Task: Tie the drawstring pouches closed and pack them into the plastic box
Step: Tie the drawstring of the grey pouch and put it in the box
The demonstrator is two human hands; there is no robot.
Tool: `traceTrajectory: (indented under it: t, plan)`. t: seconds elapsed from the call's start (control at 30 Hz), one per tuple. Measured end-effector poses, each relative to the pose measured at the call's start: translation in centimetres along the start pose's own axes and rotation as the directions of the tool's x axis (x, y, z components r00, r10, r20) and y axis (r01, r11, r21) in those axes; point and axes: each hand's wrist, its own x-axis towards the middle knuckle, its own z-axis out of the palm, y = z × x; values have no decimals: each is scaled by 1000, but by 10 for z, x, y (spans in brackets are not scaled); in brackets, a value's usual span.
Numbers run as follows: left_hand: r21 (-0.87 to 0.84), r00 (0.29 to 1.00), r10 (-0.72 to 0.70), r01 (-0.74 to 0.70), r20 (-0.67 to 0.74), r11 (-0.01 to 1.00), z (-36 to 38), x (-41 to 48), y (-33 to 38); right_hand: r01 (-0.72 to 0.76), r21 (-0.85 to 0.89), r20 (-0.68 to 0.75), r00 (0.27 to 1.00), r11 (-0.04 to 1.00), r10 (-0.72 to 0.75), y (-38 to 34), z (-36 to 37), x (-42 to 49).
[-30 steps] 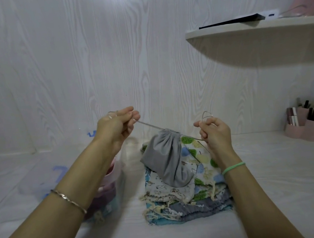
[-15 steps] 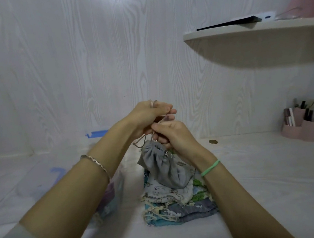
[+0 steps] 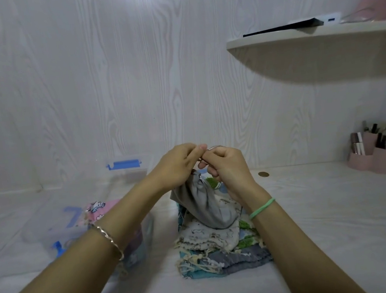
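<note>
Above pouch stack (image 3: 208,243), left hand (image 3: 177,167), right hand (image 3: 231,169) — both grips pinching drawstring (image 3: 212,147), grey pouch (image 3: 205,204) beneath

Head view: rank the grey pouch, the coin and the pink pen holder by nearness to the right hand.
1. Grey pouch, directly below the right hand, which pinches its drawstring.
2. Coin, just to the hand's right.
3. Pink pen holder, far off to the right.

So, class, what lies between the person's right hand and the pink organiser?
A small coin, near the right hand; the rest is bare tabletop, per the head view.
</note>
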Motion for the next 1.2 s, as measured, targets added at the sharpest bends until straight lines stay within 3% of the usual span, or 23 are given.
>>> traceTrajectory:
  t: [0.1,0.17,0.33,0.5,0.67,0.93,1.1,1.2]
  plan:
    - [263,998,26,-11,-53,965,-5,-2,5,5,-22,3,1000,1000,-5,-1,1,0]
    - [277,998,38,-23,-51,961,-10,-3,10,9,-37,1,1000,999,-9,-3,1,1]
    - [-73,995,-30,37,99,997,-24,-9,12,34,-93,-16,999,995,-35,-11,-7,5]
    - [-430,965,-202,256,167,866,-25,-13,12,3,-39,47,999,999,-1,-13,-14,4]
    - [-513,961,-193,270,199,815,-27,-16,17,233,-317,213,962,919,-171,-9,-17,3]
    - [-457,967,-195,249,162,854,-29,-19,25,95,24,283,954,995,-98,-9,-22,0]
    - [-410,968,-208,247,138,878,-25,-21,27,2,-4,310,951,1000,0,-7,-27,4]
    - [-376,971,-203,237,128,896,-21,-22,30,26,108,301,952,994,-58,-6,-30,8]
